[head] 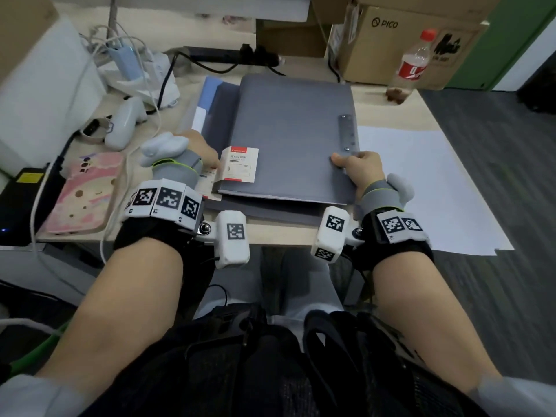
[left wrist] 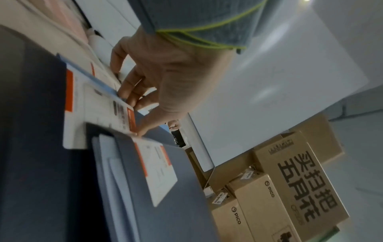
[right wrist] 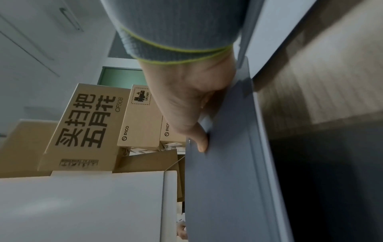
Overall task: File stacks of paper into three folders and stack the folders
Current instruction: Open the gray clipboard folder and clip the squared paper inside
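Note:
A grey folder with a white and red label lies on top of a darker grey folder and a blue folder in the middle of the desk. My right hand grips the top folder's right edge, thumb on the cover and fingers hidden beneath. My left hand sits at the stack's left side. Its straight fingers touch the blue folder's edge, and its thumb tip rests at the top folder's corner. Loose white paper lies to the right.
A pink-cased phone, a white controller and cables crowd the left of the desk. A power strip lies at the back. Cardboard boxes and a cola bottle stand at the back right.

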Motion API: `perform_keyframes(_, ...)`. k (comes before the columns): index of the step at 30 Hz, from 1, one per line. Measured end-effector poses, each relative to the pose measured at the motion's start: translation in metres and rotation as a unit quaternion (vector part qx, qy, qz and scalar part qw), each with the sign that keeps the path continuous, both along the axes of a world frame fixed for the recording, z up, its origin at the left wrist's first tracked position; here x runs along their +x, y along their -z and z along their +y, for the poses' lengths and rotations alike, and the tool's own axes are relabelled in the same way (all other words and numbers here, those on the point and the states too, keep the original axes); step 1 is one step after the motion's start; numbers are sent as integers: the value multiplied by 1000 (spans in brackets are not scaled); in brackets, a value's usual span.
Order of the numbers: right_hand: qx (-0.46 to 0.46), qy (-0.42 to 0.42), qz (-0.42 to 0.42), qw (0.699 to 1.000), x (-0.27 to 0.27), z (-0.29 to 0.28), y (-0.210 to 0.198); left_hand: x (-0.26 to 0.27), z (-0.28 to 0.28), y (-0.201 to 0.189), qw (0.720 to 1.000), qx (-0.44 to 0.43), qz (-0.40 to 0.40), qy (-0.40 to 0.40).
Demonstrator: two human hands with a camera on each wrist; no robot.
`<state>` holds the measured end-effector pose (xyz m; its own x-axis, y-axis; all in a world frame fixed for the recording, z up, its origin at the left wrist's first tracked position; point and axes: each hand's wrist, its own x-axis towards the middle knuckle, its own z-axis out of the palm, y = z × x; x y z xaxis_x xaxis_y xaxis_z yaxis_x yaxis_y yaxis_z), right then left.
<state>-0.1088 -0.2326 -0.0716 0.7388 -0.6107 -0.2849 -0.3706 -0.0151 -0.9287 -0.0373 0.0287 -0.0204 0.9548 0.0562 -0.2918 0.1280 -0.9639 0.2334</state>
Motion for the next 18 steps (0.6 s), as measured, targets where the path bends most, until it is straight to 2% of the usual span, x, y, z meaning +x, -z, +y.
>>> perform_keyframes(3,4,-2,5,1000,-6,7,-7,11,8,5,999,-39,32,-3)
perform_keyframes(6,0,7,-3,1000,-4,6,-12,11,11,-5,984,-168,21,-51)
perform_keyframes(8,7,13,-11,1000,-3,4,-18,15,9,-7,955,-286,8,-79)
perform_keyframes(12,17,23,-41,999,3,-2,-27,8,6,-16,857,-509,43,-67)
perform_keyframes(13,19,25,-53,998,3,-3,-30,6,5,-18,836,-542,53,-62)
perform_keyframes(15,27,24,-67,997,5,-3,-37,4,4,-21,819,-571,43,-38)
perform_keyframes(18,56,26,-89,994,5,1,-46,3,7,-28,798,-602,-25,-22)
